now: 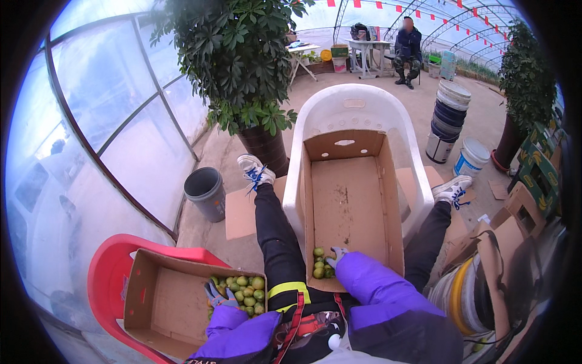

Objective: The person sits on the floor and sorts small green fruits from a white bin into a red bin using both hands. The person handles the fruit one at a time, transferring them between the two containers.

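Observation:
My left hand (219, 295), in a grey glove, reaches into a cardboard box (170, 295) on the left. It rests against a pile of round green and yellowish fruits (248, 291) heaped at the box's right end. A second cardboard box (348, 204) lies before me, between my legs. My right hand (337, 258), gloved too, is at its near left corner, beside a small cluster of the same fruits (319, 264). Its fingertips meet the fruits. Whether either hand grips a fruit is hidden by the gloves and the pile.
A red plastic chair (107, 268) bears the left box; a white plastic chair (354, 107) bears the middle one. Around stand a grey bucket (204, 193), a potted plant (261, 145), stacked buckets (448, 120) and cardboard boxes (539, 168). A person (408, 52) sits far back.

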`<state>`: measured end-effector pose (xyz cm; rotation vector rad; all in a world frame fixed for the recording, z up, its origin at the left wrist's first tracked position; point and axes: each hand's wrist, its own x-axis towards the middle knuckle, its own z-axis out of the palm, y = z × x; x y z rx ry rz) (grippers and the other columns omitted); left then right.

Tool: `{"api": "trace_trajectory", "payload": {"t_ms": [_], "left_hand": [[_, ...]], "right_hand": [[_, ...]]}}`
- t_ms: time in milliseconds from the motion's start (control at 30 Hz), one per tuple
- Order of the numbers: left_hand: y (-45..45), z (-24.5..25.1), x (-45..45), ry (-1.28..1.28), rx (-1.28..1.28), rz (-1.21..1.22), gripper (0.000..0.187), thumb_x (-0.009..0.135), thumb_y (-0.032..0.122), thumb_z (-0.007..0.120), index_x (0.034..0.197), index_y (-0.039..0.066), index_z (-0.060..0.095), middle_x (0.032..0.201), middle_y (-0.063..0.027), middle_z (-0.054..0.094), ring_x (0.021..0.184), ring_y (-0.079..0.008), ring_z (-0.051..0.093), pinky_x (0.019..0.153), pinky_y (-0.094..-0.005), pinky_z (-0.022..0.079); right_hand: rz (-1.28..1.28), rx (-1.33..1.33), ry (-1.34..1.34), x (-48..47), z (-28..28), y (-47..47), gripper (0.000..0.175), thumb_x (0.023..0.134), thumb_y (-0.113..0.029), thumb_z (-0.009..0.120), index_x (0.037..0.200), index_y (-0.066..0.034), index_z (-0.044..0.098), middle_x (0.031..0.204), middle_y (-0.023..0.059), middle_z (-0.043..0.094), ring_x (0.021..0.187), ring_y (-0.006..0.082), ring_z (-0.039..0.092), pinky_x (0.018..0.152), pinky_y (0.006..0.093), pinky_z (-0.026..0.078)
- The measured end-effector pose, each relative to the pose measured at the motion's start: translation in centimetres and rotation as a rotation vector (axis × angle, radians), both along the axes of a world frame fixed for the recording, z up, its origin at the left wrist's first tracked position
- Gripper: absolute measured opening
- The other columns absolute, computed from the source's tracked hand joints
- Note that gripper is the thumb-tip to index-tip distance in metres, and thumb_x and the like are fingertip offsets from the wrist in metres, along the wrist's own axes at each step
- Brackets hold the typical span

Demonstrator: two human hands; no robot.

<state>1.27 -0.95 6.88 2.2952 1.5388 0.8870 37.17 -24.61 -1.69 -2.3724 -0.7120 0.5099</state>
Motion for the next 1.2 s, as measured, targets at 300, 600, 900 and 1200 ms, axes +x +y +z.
{"api": "trace_trajectory", "payload": {"t_ms": [300, 600, 900, 1200], "left_hand": [[2.8, -4.4, -4.3, 0.051, -0.073, 0.116, 0.074, 0.088, 0.029, 0.069, 0.149, 0.004, 0.036, 0.151, -0.0289, 0.034, 0.138, -0.0447, 0.036, 0.114, -0.0476, 0.035], [2.4, -2.7, -3.8, 0.039, -0.172, 0.16, 0.077, 0.088, 0.031, 0.07, 0.15, 0.003, 0.034, 0.152, -0.0278, 0.034, 0.14, -0.0408, 0.037, 0.114, -0.0436, 0.035], [1.5, 0.4, -2.1, 0.001, 0.032, 0.161, 0.079, 0.086, 0.026, 0.072, 0.152, 0.005, 0.033, 0.155, -0.0276, 0.031, 0.143, -0.0412, 0.033, 0.117, -0.0475, 0.031], [-5.3, 6.3, 8.0, -0.081, 0.153, -0.459, 0.073, 0.083, 0.025, 0.072, 0.147, 0.005, 0.043, 0.148, -0.026, 0.039, 0.134, -0.046, 0.038, 0.114, -0.0519, 0.031]], "right_hand": [[0.226, -0.229, -0.053, -0.7, -1.6, -1.4, 0.072, 0.08, -0.043, 0.073, 0.144, -0.0206, 0.05, 0.142, 0.0233, 0.048, 0.123, 0.0423, 0.055, 0.101, 0.051, 0.047], [0.161, -0.347, -0.027, 1.9, -6.3, -1.0, 0.07, 0.074, -0.033, 0.077, 0.14, -0.0246, 0.053, 0.134, 0.0235, 0.05, 0.114, 0.0414, 0.058, 0.097, 0.0499, 0.049], [-0.056, 0.214, 0.267, 2.3, -4.7, -2.8, 0.064, 0.076, -0.028, 0.08, 0.135, -0.0165, 0.058, 0.119, 0.0182, 0.065, 0.107, 0.0339, 0.064, 0.092, 0.0436, 0.053], [0.036, 0.408, 0.153, 3.0, -3.7, 0.6, 0.06, 0.088, -0.034, 0.071, 0.137, -0.0047, 0.052, 0.121, 0.021, 0.065, 0.105, 0.0348, 0.066, 0.09, 0.0454, 0.053]]}}
